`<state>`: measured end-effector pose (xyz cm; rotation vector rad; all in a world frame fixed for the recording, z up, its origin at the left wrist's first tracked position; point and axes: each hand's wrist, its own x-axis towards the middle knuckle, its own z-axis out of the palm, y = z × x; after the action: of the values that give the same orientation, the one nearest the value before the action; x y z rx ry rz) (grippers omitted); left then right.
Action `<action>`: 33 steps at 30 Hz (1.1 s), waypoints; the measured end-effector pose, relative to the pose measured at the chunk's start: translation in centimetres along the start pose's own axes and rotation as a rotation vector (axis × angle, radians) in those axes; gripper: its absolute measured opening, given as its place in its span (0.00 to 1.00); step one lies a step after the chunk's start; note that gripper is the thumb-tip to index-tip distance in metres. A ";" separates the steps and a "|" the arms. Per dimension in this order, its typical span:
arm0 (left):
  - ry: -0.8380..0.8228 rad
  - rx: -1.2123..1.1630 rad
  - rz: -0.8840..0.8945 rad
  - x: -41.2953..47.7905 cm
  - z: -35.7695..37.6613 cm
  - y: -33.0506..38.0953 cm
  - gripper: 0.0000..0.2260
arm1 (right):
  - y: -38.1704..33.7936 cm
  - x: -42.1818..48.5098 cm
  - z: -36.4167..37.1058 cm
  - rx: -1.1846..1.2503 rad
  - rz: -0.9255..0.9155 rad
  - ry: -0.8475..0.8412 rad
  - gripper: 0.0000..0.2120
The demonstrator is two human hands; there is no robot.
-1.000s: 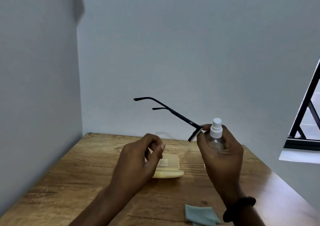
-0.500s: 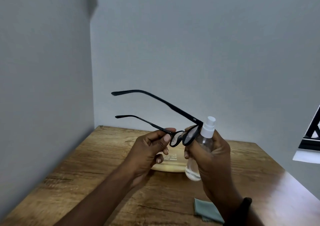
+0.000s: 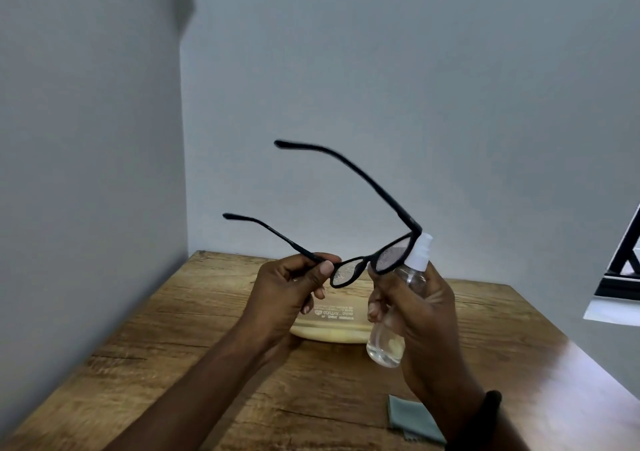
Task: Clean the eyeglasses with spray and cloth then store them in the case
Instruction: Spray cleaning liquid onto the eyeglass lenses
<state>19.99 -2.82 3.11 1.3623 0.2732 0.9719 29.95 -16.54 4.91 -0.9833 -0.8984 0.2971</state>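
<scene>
Black-framed eyeglasses (image 3: pixel 360 270) are held up above the wooden table (image 3: pixel 194 343), temples open and pointing away to the left. My left hand (image 3: pixel 291 288) pinches the left hinge end of the frame. My right hand (image 3: pixel 419 315) grips a clear spray bottle (image 3: pixel 388 343) with a white nozzle, which sits right behind the right lens; its fingers also touch that lens rim. Both lenses look misted with droplets. A pale yellow case (image 3: pixel 332 326) lies shut on the table behind my hands. A grey-green cloth (image 3: pixel 412 419) lies folded near the front edge, partly under my right wrist.
Grey walls close the table in on the left and at the back. A black window frame (image 3: pixel 623 267) with a white sill stands at the right. A black band circles my right wrist.
My left hand has come up and taken the frame's left end. The glasses have turned from edge-on to showing both lenses and now sit tilted higher on the right.
</scene>
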 end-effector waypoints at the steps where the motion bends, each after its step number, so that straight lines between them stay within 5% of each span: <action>1: 0.032 0.043 0.032 0.1 -0.2 0.2 0.09 | 0.1 0.0 -0.1 0.012 0.024 0.000 0.08; 11: 0.312 0.374 0.357 0.8 -1.7 1.4 0.02 | 0.8 -0.4 -0.1 -0.044 0.004 0.038 0.17; 15: 0.386 0.517 0.546 0.7 -2.1 1.9 0.03 | 1.1 -0.9 0.6 -0.282 -0.127 0.070 0.20; 20: 0.378 0.787 0.803 0.8 -2.7 1.8 0.08 | 2.0 -1.5 0.9 -0.671 -0.433 -0.071 0.31; 26: 0.324 0.934 0.904 0.8 -2.9 1.4 0.12 | 2.1 -1.7 1.5 -0.949 -0.646 -0.127 0.26; 33: 0.256 1.010 1.004 0.6 -2.9 1.4 0.12 | 1.7 -1.9 1.7 -1.007 -0.656 -0.144 0.24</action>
<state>17.77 -0.56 3.88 2.3856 0.2815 2.0051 27.74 -15.70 2.97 -1.5009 -1.4899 -0.7259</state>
